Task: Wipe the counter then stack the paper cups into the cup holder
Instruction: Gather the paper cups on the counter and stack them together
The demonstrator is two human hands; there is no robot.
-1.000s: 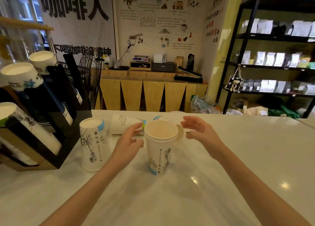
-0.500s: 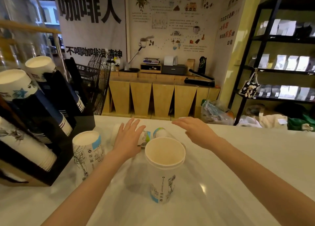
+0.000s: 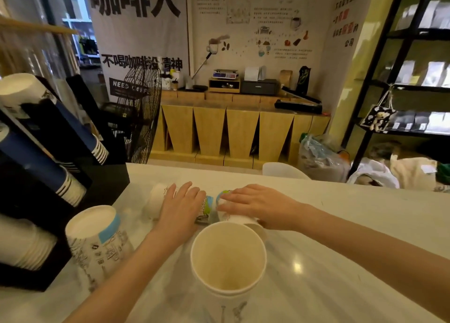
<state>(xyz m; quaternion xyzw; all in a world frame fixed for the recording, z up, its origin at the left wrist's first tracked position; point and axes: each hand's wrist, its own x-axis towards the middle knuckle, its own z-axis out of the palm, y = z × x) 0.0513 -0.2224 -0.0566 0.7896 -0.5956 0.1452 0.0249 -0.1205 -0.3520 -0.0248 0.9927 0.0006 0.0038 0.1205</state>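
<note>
An upright paper cup [image 3: 227, 261] stands open-mouthed on the white counter [image 3: 353, 225] nearest me. An upside-down printed cup [image 3: 97, 235] stands to its left. Behind them two cups lie on their sides. My left hand [image 3: 181, 208] rests on the left lying cup [image 3: 154, 202], fingers spread over it. My right hand [image 3: 253, 204] lies over the right lying cup [image 3: 225, 211], fingertips on its blue-rimmed base. The black cup holder [image 3: 48, 176] at the left holds several slanted stacks of cups.
A black floor fan [image 3: 138, 113] stands behind the holder. Beyond the counter's far edge are a white chair back [image 3: 283, 170], bags on the floor, a wooden sideboard [image 3: 231, 130] and black shelving [image 3: 414, 79] at the right.
Both hands have reached forward past the upright cup and come down onto the two lying cups. My view has moved closer and lower over the counter.
</note>
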